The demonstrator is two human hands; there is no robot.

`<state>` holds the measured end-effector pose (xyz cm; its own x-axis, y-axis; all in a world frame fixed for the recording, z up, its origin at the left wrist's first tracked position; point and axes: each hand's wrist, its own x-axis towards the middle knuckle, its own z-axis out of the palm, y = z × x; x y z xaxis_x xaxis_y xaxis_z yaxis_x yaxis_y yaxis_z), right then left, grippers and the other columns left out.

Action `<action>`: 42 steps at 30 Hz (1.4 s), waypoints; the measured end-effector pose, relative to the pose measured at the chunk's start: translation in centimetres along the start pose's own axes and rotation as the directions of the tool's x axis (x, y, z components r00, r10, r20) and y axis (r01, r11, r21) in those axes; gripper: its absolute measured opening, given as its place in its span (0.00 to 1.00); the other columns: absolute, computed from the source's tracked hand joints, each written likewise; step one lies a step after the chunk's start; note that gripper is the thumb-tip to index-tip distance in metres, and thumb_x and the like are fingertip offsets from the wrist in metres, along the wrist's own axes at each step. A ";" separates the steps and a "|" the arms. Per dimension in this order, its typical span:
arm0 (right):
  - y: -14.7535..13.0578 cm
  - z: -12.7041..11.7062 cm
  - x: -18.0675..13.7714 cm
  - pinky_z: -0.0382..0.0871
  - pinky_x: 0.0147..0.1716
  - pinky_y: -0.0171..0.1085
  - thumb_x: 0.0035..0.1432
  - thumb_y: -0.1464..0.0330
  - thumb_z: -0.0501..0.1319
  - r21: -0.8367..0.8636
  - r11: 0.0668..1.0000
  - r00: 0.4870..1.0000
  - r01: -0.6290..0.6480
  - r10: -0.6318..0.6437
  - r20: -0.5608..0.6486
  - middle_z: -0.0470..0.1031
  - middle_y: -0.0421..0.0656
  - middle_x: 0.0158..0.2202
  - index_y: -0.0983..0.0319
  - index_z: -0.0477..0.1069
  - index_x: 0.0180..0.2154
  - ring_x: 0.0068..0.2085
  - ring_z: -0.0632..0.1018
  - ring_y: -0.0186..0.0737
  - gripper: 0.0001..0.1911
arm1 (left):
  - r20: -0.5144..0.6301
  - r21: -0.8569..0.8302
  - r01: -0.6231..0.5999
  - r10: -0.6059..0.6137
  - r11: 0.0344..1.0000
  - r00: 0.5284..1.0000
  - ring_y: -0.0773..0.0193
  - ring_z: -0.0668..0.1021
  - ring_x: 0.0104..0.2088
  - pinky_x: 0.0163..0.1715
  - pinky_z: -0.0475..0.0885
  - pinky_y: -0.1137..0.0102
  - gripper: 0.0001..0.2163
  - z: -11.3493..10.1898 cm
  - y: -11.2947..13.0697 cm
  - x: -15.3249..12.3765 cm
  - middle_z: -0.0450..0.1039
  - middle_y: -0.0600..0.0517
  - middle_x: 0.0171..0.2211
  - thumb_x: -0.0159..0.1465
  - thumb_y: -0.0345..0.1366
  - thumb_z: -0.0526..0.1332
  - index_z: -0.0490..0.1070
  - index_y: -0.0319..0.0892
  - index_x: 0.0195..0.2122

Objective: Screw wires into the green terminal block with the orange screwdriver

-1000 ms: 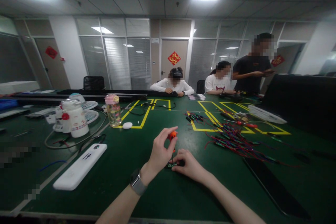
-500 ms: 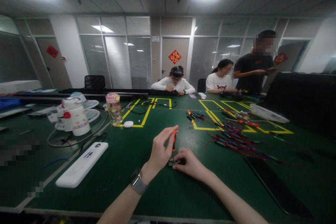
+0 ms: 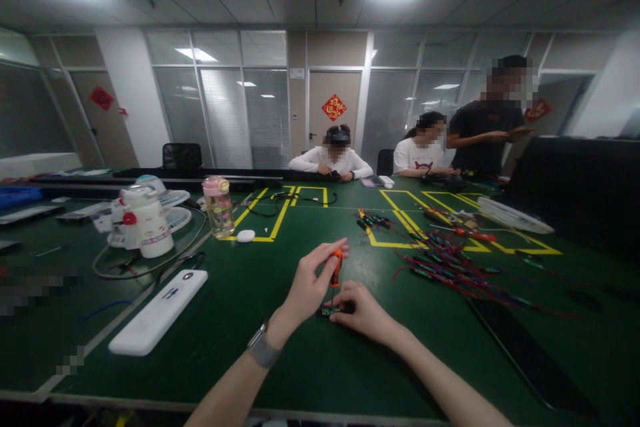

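Between the thumb and fingers of my left hand (image 3: 311, 283) is an orange and black screwdriver (image 3: 337, 269), nearly upright with its shaft pointing down. Its tip reaches a small green circuit board (image 3: 326, 312) on the table. My right hand (image 3: 361, 310) pinches the board's right end, and its fingers are close to the screwdriver shaft. Part of the board is hidden behind those fingers. I cannot make out what the tip sits in.
Right of my hands lies a pile of small boards with red and blue wires (image 3: 445, 260), near a dark flat panel (image 3: 525, 353). A white numbered case (image 3: 159, 313), a white jug (image 3: 150, 223) and a pink-lidded bottle (image 3: 219, 207) stand left. Several people sit or stand across the green table (image 3: 280, 380).
My left hand and the screwdriver's handle have shifted slightly right, and the handle leans a little more to the right. My right hand stays at the board.
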<state>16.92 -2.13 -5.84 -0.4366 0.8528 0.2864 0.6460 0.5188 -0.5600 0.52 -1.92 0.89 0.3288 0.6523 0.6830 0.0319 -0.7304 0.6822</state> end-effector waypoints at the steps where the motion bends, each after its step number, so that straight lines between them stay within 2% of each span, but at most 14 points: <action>1: 0.0 0.0 0.0 0.64 0.41 0.38 0.53 0.69 0.66 -0.002 1.000 1.000 -0.005 0.005 0.002 0.77 0.41 0.30 0.57 0.81 0.36 0.35 0.74 0.40 0.07 | -0.015 -0.018 0.017 -0.018 1.000 1.000 0.60 0.78 0.44 0.45 0.74 0.65 0.15 0.0 0.0 0.0 0.75 0.45 0.45 0.69 0.34 0.54 0.71 0.43 0.54; 3: 0.0 0.0 0.0 0.63 0.41 0.38 0.53 0.70 0.67 -0.005 1.000 1.000 -0.009 0.009 0.004 0.77 0.41 0.31 0.56 0.81 0.36 0.35 0.74 0.40 0.08 | -0.080 0.007 0.020 -0.020 1.000 0.997 0.62 0.78 0.39 0.39 0.75 0.68 0.12 0.0 -0.1 0.1 0.74 0.47 0.40 0.66 0.34 0.59 0.74 0.43 0.50; 6: 0.1 0.0 0.0 0.63 0.41 0.38 0.52 0.71 0.67 -0.008 1.000 1.000 -0.007 0.007 -0.001 0.77 0.41 0.32 0.56 0.82 0.35 0.36 0.74 0.40 0.07 | -0.174 0.117 0.002 0.018 0.993 0.985 0.64 0.75 0.35 0.36 0.73 0.70 0.08 -0.1 -0.3 0.0 0.70 0.51 0.34 0.62 0.35 0.64 0.78 0.43 0.42; 9: 0.1 0.1 0.1 0.63 0.40 0.38 0.52 0.70 0.68 -0.003 1.000 1.000 -0.005 0.005 0.002 0.77 0.41 0.31 0.56 0.82 0.35 0.35 0.73 0.40 0.07 | -0.134 0.145 0.001 0.019 0.989 0.991 0.64 0.75 0.36 0.38 0.73 0.70 0.11 -0.2 -0.5 -0.1 0.70 0.49 0.37 0.66 0.36 0.58 0.76 0.45 0.47; 12: 0.1 0.0 0.1 0.64 0.40 0.39 0.53 0.68 0.67 -0.003 1.000 1.000 -0.013 0.013 0.012 0.77 0.42 0.32 0.57 0.82 0.35 0.35 0.73 0.40 0.06 | -0.033 0.097 -0.014 0.018 0.995 0.999 0.61 0.76 0.46 0.48 0.72 0.65 0.16 -0.2 -0.4 -0.1 0.73 0.46 0.47 0.70 0.35 0.51 0.70 0.46 0.56; 15: 0.1 0.0 0.1 0.64 0.42 0.40 0.53 0.67 0.67 -0.009 1.000 1.000 -0.015 0.015 0.015 0.77 0.42 0.32 0.56 0.82 0.36 0.37 0.74 0.41 0.07 | -0.003 0.000 0.013 -0.013 1.000 1.000 0.59 0.77 0.49 0.51 0.71 0.63 0.16 -0.1 -0.3 0.0 0.73 0.45 0.51 0.70 0.35 0.51 0.68 0.45 0.57; 18: 0.1 0.0 0.0 0.63 0.43 0.40 0.53 0.68 0.68 -0.003 1.000 1.000 -0.011 0.011 0.018 0.77 0.42 0.32 0.56 0.81 0.37 0.37 0.74 0.42 0.07 | -0.060 -0.035 0.039 -0.041 0.999 0.997 0.60 0.79 0.44 0.43 0.75 0.66 0.14 0.0 -0.4 0.1 0.75 0.45 0.46 0.68 0.35 0.55 0.71 0.43 0.53; 24: 0.1 0.0 0.0 0.63 0.41 0.39 0.52 0.69 0.69 -0.022 1.000 1.000 -0.022 0.022 0.012 0.75 0.42 0.32 0.55 0.82 0.37 0.37 0.74 0.41 0.08 | -0.159 0.096 0.009 0.007 0.995 0.987 0.64 0.76 0.37 0.37 0.73 0.71 0.09 -0.1 -0.6 0.1 0.72 0.50 0.37 0.61 0.33 0.64 0.78 0.44 0.43; 28: 0.4 0.1 0.1 0.63 0.39 0.38 0.52 0.69 0.69 -0.011 1.000 1.000 0.006 -0.006 -0.001 0.75 0.42 0.31 0.56 0.82 0.36 0.35 0.73 0.40 0.07 | -0.107 0.088 0.013 -0.004 0.996 0.994 0.63 0.77 0.40 0.41 0.73 0.69 0.11 -0.2 -0.3 0.0 0.72 0.49 0.40 0.66 0.34 0.58 0.76 0.46 0.48; 32: 0.4 0.1 0.0 0.63 0.39 0.37 0.53 0.69 0.68 -0.002 1.000 1.000 0.025 -0.025 -0.002 0.76 0.42 0.30 0.56 0.82 0.36 0.35 0.73 0.40 0.07 | -0.023 -0.065 0.034 -0.035 0.997 0.999 0.60 0.77 0.48 0.50 0.71 0.65 0.15 -0.1 -0.4 -0.2 0.72 0.47 0.50 0.70 0.34 0.52 0.70 0.48 0.55; 35: 0.3 0.0 0.0 0.63 0.39 0.37 0.52 0.69 0.68 -0.008 1.000 1.000 0.019 -0.019 0.007 0.76 0.42 0.31 0.57 0.82 0.37 0.35 0.74 0.40 0.07 | -0.067 -0.067 0.058 -0.062 0.996 0.996 0.62 0.78 0.43 0.44 0.74 0.68 0.14 0.0 -0.7 -0.2 0.73 0.47 0.46 0.68 0.34 0.55 0.71 0.46 0.53; 38: 0.1 -0.1 0.1 0.63 0.39 0.37 0.51 0.70 0.69 -0.020 1.000 1.000 0.007 -0.006 0.014 0.76 0.41 0.31 0.56 0.82 0.37 0.35 0.74 0.40 0.09 | -0.171 0.080 0.037 -0.023 0.996 0.985 0.65 0.76 0.37 0.37 0.73 0.71 0.10 -0.1 -0.8 -0.1 0.71 0.50 0.38 0.63 0.33 0.62 0.76 0.44 0.46; 40: 0.0 -0.1 0.1 0.63 0.39 0.37 0.52 0.70 0.69 -0.026 1.000 1.000 0.002 -0.002 0.016 0.76 0.41 0.31 0.56 0.82 0.37 0.35 0.73 0.40 0.08 | -0.188 0.137 0.022 0.004 0.990 0.982 0.65 0.75 0.36 0.37 0.72 0.72 0.09 -0.2 -0.8 -0.1 0.69 0.51 0.36 0.61 0.33 0.64 0.77 0.44 0.43; 42: 0.0 -0.2 0.1 0.63 0.39 0.37 0.52 0.69 0.69 -0.027 1.000 1.000 -0.002 0.002 0.012 0.76 0.42 0.31 0.56 0.82 0.37 0.34 0.73 0.40 0.08 | -0.146 0.124 0.019 -0.001 0.992 0.989 0.64 0.75 0.40 0.41 0.72 0.70 0.10 -0.3 -0.7 -0.1 0.70 0.49 0.40 0.64 0.34 0.61 0.76 0.46 0.47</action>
<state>16.98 -2.03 -5.70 -0.4431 0.8531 0.2755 0.6636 0.5188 -0.5390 0.19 -1.39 0.45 0.1878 0.6752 0.7133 0.1544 -0.7375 0.6575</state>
